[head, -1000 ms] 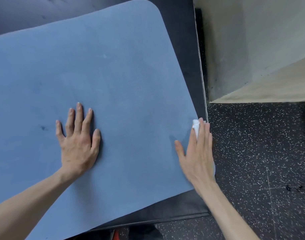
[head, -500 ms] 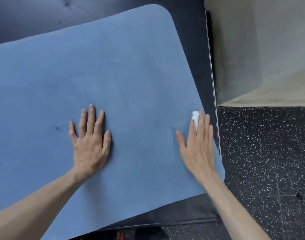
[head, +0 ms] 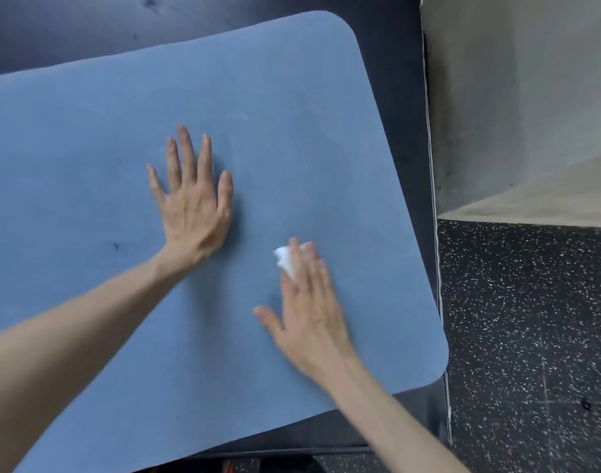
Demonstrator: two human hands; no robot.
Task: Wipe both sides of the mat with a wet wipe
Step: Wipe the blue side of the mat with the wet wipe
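The blue mat (head: 128, 138) lies flat on a dark platform (head: 394, 15), set at a slant so that its right edge runs close to the platform's edge, with the speckled rubber floor (head: 531, 336) beyond. A person leans over it with both arms out.

The left hand (head: 193, 206) is spread wide, palm down and fingers straight, and rests on the middle of the mat. It grips nothing; it looks to be pinning the mat so it does not slide.

The right hand (head: 309, 308) lies flat as well, fingers straight and close together, thumb out to the side. Under its fingertips is the wet wipe (head: 285, 261), a small crumpled white wad pressed against the mat, a bit of it poking out past the fingers. The wipe sits on the right half of the mat, between the left hand and the right edge, well in from the border. The hand is blurred, so I take it to be mid-stroke.

As I read it, this is the wiping of the upward face; the underside cannot be seen. The next move calls for steady pressure across the unwiped stretches and out to the rounded corners, the left hand shifting aside. After that, the mat needs turning over.
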